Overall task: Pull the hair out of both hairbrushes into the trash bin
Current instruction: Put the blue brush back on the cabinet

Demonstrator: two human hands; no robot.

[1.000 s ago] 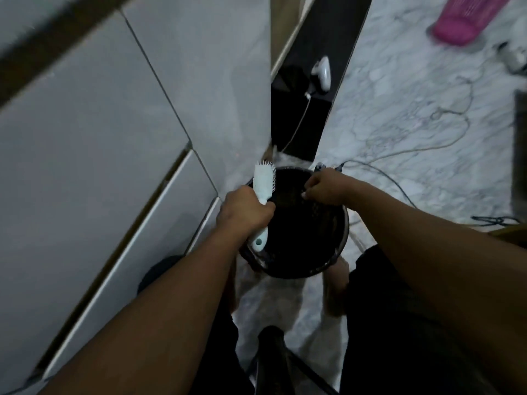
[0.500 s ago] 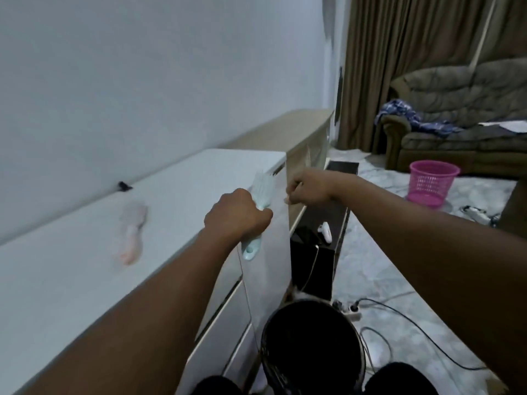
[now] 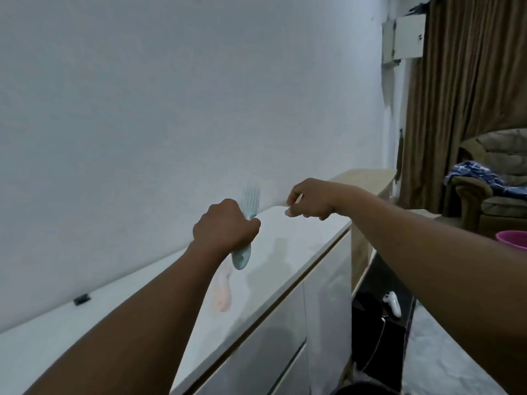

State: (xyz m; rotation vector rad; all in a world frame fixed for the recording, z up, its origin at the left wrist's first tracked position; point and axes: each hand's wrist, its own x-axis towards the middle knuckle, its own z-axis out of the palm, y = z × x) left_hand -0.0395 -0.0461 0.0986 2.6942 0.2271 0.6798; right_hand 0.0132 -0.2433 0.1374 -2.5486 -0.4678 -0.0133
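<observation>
Pink hairbrush (image 3: pixel 222 292) lies blurred, half hidden behind left hand (image 3: pixel 225 229).

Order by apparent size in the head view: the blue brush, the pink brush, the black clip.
1 and 2. Blue brush and pink brush: not ranked, both partly hidden, the blue one nearer the camera.
3. Black clip: clearly smallest.

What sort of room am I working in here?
Most likely a home living room: a sofa with brown curtains behind it, and a long white cabinet along the wall.
</observation>
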